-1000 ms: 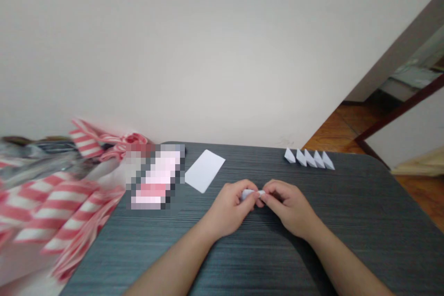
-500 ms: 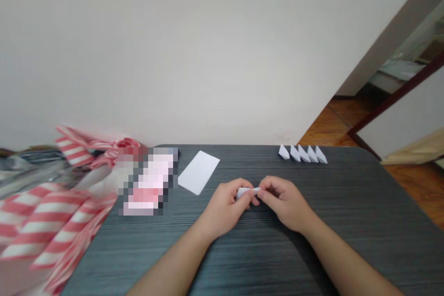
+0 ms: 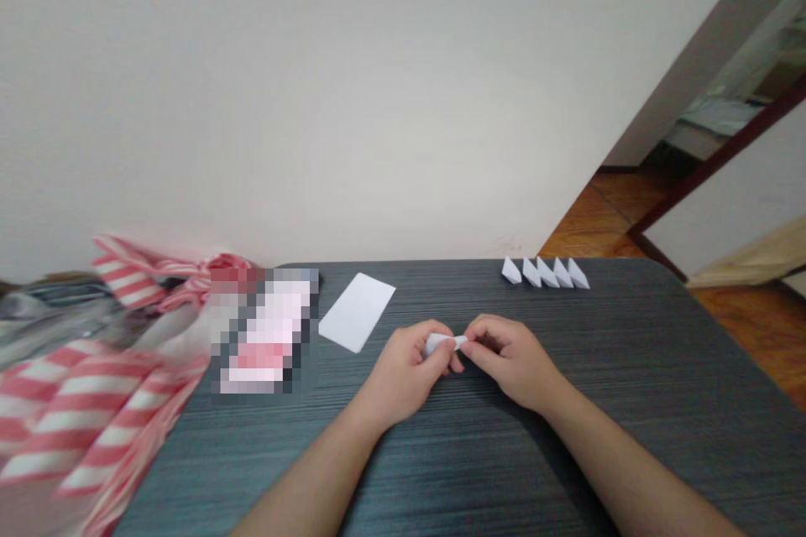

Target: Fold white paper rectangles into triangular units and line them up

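Observation:
My left hand (image 3: 403,367) and my right hand (image 3: 513,361) meet above the dark wood-grain table (image 3: 478,470). Their fingertips pinch a small folded piece of white paper (image 3: 442,343) between them, and the fingers hide most of it. Left of my left hand, a rectangular white paper sheet (image 3: 357,312) lies flat and apart from my fingers. Several small folded white paper triangles (image 3: 545,273) stand in a row along the table's far edge, beyond my right hand.
A pixelated pink-and-white object (image 3: 263,331) lies on the table's left side. A red-and-white striped bag (image 3: 94,411) bulges past the left edge. A white wall (image 3: 353,101) rises behind the table, and a wooden floor (image 3: 598,222) shows to the right.
The whole scene has shifted slightly left in view. My hands stay together and still pinch the small paper, with only slight finger movement.

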{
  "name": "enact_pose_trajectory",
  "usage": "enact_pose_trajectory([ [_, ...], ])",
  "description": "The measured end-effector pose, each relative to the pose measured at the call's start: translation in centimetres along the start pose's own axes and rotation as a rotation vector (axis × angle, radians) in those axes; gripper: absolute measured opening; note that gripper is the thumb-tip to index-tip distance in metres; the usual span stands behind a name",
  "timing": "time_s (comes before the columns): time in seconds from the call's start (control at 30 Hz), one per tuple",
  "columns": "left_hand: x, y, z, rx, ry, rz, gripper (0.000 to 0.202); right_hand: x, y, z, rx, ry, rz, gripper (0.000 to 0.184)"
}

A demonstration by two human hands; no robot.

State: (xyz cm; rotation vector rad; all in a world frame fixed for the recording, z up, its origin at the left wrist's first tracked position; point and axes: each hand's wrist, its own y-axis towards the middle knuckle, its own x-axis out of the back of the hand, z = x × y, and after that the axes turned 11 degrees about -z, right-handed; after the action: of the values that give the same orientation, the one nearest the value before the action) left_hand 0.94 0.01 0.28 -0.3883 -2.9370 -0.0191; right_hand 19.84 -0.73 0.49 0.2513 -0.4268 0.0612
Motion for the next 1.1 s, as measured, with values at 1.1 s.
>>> enact_pose_trajectory([
  [1.1,0.35,-0.10,-0.51,0.080,-0.129,0.016,0.019,0.38,0.18,-0.04,0.357,-0.024,0.007,0.019],
])
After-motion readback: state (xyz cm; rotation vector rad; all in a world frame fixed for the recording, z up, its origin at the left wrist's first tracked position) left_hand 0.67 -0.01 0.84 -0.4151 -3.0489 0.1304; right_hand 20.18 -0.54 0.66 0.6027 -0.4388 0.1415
